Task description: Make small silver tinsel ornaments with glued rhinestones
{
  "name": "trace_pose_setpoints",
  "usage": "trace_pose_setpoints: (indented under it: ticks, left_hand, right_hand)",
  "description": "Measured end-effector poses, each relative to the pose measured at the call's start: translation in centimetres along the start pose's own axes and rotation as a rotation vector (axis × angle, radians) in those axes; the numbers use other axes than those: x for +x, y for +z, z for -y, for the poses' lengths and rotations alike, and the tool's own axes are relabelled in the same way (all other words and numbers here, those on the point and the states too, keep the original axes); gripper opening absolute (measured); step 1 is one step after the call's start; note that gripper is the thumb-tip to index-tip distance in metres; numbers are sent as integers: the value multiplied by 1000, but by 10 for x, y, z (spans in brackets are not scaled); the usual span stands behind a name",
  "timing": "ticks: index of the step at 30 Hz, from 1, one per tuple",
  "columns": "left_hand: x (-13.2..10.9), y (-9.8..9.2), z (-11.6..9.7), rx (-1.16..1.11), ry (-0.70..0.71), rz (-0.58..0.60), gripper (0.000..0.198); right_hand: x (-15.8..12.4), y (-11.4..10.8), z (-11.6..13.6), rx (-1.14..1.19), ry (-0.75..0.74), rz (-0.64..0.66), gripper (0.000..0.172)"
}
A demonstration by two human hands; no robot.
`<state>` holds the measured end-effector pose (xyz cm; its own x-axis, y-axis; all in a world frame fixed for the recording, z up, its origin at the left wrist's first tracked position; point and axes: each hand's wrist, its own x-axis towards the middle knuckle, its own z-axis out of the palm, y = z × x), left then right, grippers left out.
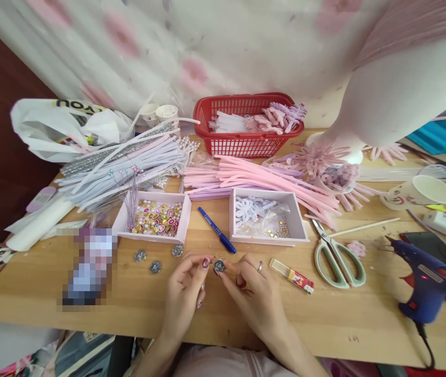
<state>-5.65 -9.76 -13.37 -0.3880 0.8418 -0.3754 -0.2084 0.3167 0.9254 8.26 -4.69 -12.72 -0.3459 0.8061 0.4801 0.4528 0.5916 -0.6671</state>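
Observation:
Between my two hands, above the front of the wooden table, is a small dark silvery round piece (219, 266). My right hand (252, 293) pinches it between thumb and fingertips. My left hand (186, 293) is closed just to its left, thumb pressed to the forefinger; what those fingers hold is too small to make out. Three similar silvery pieces (155, 267) lie on the table to the left of my left hand. Beyond my hands lies a blue pen (217, 230), between a white box of gems and beads (187, 220) and a white box of pale flower shapes (301, 230).
Green-handled scissors (338, 262), a toothpick-like pack (291, 275) and a blue glue gun (427, 283) lie to the right. Pink pipe cleaners (258, 180) and a red basket (246, 144) stand behind. A paper cup (419, 191) is at right. White-blue stems (116, 167) fill the left back.

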Motion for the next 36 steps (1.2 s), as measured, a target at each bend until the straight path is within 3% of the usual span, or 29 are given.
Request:
trace_pose_setpoints:
  ticks: [3,13,18,21,24,29,33,36]
  left_hand:
    - [3,3,-7,22,-10,-12,49]
    - [6,10,-17,140,182,42,26]
    - [11,7,-23,248,271,43,27]
    - [11,0,-21,251,265,-32,27]
    - [7,-12,-15,100,235,-156,31]
    - [0,-37,-12,-164,384,-360,38]
    - [2,-52,-10,-170,378,-398,36]
    - [3,-59,-4,-84,332,-356,35]
  right_hand:
    - [1,-1,1,-12,-4,8,27]
    - [-1,-4,1,-23,13,48,30]
    - [-1,-2,0,-27,14,53,32]
    - [-1,-2,0,-44,16,54,33]
    - [0,0,0,-64,35,122,28]
    - [5,14,4,-132,88,313,17]
    - [18,32,11,-160,128,398,6]
    - [24,41,14,-162,165,444,11]
